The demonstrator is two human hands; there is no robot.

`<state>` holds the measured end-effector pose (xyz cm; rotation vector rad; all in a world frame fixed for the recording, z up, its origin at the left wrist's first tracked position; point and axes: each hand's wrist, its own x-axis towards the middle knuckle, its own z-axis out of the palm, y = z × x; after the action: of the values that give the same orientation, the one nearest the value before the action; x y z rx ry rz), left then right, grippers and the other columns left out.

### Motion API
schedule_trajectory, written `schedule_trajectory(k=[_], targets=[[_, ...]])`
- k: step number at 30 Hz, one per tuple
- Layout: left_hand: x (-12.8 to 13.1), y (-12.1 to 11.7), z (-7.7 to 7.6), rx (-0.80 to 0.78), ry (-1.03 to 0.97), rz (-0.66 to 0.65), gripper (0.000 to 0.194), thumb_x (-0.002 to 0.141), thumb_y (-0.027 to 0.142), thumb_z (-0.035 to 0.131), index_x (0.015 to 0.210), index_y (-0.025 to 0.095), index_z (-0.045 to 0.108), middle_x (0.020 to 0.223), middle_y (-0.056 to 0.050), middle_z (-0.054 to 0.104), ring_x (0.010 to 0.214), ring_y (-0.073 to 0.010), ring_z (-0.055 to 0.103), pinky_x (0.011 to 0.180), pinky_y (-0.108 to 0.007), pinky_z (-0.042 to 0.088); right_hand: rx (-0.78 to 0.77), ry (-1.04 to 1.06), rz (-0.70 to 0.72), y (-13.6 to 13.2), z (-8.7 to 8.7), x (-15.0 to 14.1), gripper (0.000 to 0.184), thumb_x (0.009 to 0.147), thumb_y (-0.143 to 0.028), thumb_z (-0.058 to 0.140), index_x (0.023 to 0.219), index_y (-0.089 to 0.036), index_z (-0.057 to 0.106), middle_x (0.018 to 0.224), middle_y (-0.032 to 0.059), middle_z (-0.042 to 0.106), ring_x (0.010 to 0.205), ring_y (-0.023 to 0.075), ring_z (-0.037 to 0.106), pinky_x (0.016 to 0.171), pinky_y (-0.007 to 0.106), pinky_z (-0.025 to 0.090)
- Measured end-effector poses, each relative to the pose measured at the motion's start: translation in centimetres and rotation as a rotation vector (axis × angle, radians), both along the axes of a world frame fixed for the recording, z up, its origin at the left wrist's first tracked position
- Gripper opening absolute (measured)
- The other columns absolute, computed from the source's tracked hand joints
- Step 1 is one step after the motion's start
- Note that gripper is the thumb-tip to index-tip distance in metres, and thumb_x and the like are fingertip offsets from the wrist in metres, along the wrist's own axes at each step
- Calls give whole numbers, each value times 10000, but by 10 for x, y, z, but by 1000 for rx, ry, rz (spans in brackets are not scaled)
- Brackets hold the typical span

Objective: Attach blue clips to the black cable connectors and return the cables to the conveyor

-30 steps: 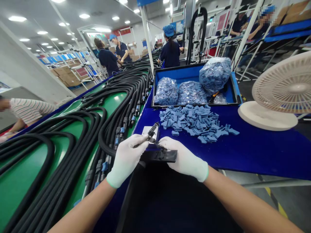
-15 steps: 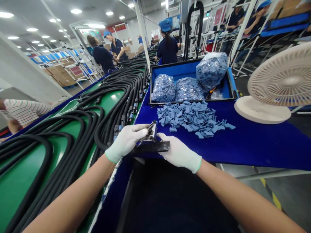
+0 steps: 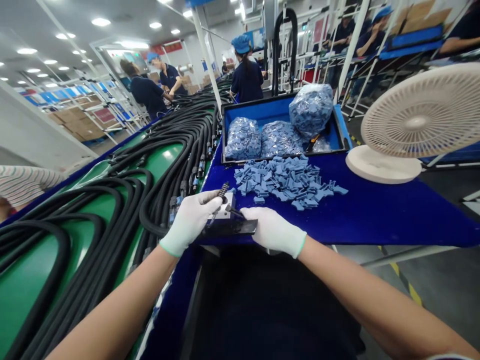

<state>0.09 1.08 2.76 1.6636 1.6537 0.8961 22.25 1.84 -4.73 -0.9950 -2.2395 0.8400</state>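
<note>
My left hand [image 3: 193,217], in a white glove, pinches a dark coiled piece [image 3: 224,189] that looks like a spring, tilted up and to the right. Just beneath it stands a pale metal block [image 3: 227,213] at the near edge of the blue table. A flat black bar [image 3: 245,227] lies in front of the block. My right hand [image 3: 276,230], also gloved, has its fingers closed on a slim black rod-like part [image 3: 235,212] pointing at the block. Its lower fingers are hidden behind the bar.
Small blue plastic clips [image 3: 288,181] lie heaped on the blue table [image 3: 371,215]. Behind them a blue bin [image 3: 258,109] holds several bagged clips [image 3: 311,110]. A white fan [image 3: 416,122] stands at right. Black hoses [image 3: 112,235] cover the green conveyor [image 3: 168,155] at left. Co-workers stand farther back.
The view has shifted, so the scene sits farther left. More of the pale block now shows between my hands, and the black rod-like part at my right fingertips has come into clearer view.
</note>
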Motion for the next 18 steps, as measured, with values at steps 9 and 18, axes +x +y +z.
schedule_trajectory(k=[9,18], targets=[[2,-15,1,30,65,-215,413,911,392,685,1272,211,773,1275,-56,769,1204,-294,690,1098,-396,504,-474,556,-26,-17,-5,2,417,809,-294,810,1175,-178,647,967,28,716,823,187,682,772,336,554],[2,-23,-23,246,213,-478,266,972,274,625,1171,236,798,1082,-76,714,1005,-232,671,936,-382,548,-773,788,70,-15,-7,-13,565,670,-93,813,1162,-196,556,938,4,711,805,219,751,811,406,622]])
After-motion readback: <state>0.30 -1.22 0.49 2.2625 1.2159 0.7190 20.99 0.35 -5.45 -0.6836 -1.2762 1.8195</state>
